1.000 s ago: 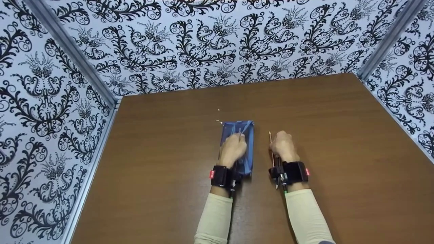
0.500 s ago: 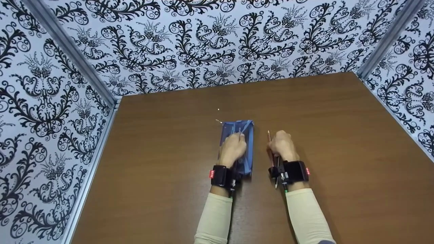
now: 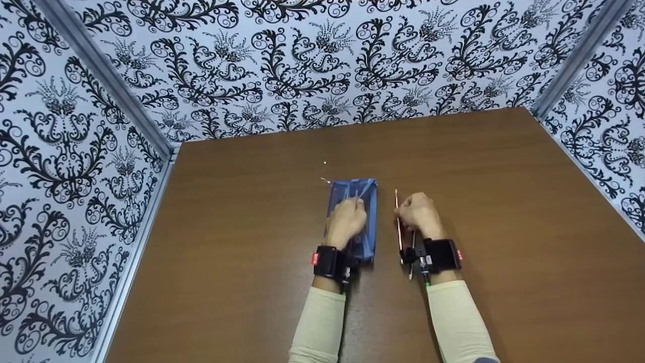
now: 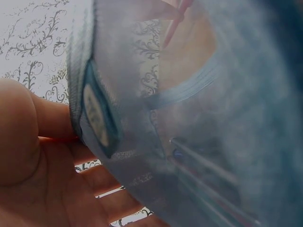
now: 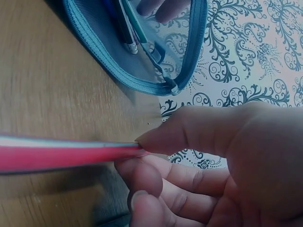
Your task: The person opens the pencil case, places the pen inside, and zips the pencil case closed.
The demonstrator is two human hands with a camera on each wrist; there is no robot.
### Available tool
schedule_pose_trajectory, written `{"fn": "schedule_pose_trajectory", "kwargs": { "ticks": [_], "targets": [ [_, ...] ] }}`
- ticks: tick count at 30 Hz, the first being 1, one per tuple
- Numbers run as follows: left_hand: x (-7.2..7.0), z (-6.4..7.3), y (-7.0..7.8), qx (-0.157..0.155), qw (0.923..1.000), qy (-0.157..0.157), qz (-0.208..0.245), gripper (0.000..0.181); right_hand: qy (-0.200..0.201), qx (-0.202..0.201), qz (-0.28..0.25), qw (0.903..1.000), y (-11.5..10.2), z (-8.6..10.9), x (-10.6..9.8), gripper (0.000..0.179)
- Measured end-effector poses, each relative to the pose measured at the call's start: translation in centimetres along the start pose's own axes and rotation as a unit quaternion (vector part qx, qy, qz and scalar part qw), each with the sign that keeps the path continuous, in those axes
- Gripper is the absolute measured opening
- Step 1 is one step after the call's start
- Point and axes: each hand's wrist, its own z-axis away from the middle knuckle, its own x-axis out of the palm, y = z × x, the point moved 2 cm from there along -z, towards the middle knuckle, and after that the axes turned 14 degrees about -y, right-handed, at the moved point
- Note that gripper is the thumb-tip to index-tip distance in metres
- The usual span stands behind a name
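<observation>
A translucent blue zippered pencil case [image 3: 370,217] lies on the table under my left hand [image 3: 346,219]. In the left wrist view, thumb and fingers grip the edge of its mouth beside the zipper pull [image 4: 98,116]. The right wrist view shows the mouth unzipped and spread, with several pencils [image 5: 130,23] inside. Just right of the case, my right hand [image 3: 418,212] pinches a red pencil [image 5: 71,156] with a white stripe between thumb and fingertips. Another slim pencil-like stick [image 3: 411,272] shows under the right wrist, partly hidden by the strap.
The brown wooden table [image 3: 242,227] stretches out around both hands. Patterned black-and-white walls [image 3: 322,65] rise at its back and sides. Small white specks [image 3: 325,180] lie near the far left corner of the case.
My right hand has shifted slightly left toward the case, and the red pencil has moved with it. The left hand and the case have stayed put.
</observation>
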Motion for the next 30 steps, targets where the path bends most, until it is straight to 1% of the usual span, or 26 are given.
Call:
{"fn": "schedule_pose_trajectory", "kwargs": {
  "ticks": [7, 12, 18, 23, 30],
  "targets": [
    [0.06, -0.12, -0.1, 0.013, 0.9998, 0.01, -0.01, 0.042, -0.002, -0.009, -0.034, 0.9994, -0.02, -0.05, -0.05, 0.017],
    [0.12, -0.2, -0.15, 0.009, 0.9999, 0.007, -0.003, 0.039, -0.009, -0.02, -0.053, 0.9983, -0.11, -0.06, -0.12, 0.017],
    [0.05, -0.18, -0.06, 0.0, 1.0, 0.004, -0.004, 0.042, -0.015, -0.027, -0.073, 0.9968, -0.24, 0.06, -0.19, 0.018],
    [0.03, -0.19, -0.02, 0.0, 1.0, 0.004, -0.007, 0.043, -0.019, -0.032, -0.091, 0.9952, -0.41, 0.13, -0.22, 0.015],
    [0.11, -0.18, -0.1, 0.003, 1.0, 0.005, -0.002, 0.04, -0.018, -0.037, -0.119, 0.9921, -0.59, 0.14, -0.25, 0.018]
  ]
}}
